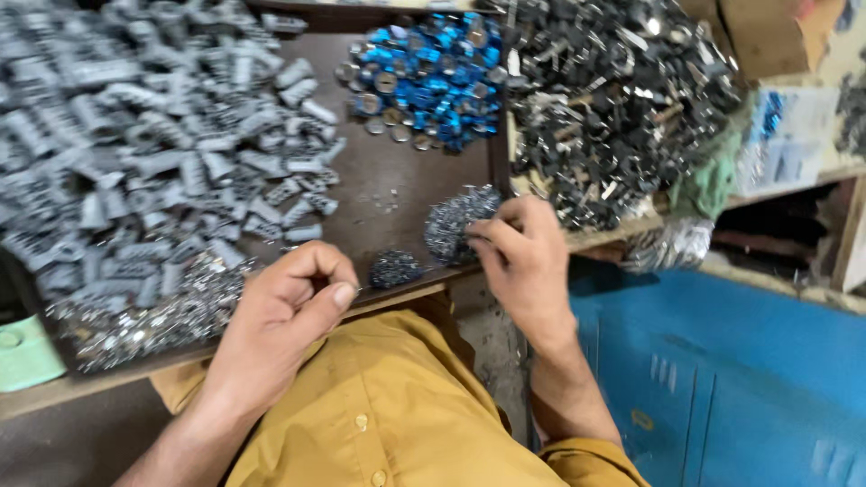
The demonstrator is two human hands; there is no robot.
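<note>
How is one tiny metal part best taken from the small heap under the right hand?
Probably pinch a single piece at the heap's near edge, coming from above with thumb and forefinger, as the right hand does. The pieces are tiny and loosely piled, so a fingertip grip suits.

bare brown tray floor (388, 171) lies open between grey parts heap (153, 135) and blue discs (428, 72).

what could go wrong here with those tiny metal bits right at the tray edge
1. The small heap of tiny metal parts sits at the tray's front edge; a nudge from the left hand could likely spill it onto the lap.
2. The right hand picks at the larger heap near the divider; bits may scatter.
3. The left hand pinches something too small to make out; it could easily drop.
</note>
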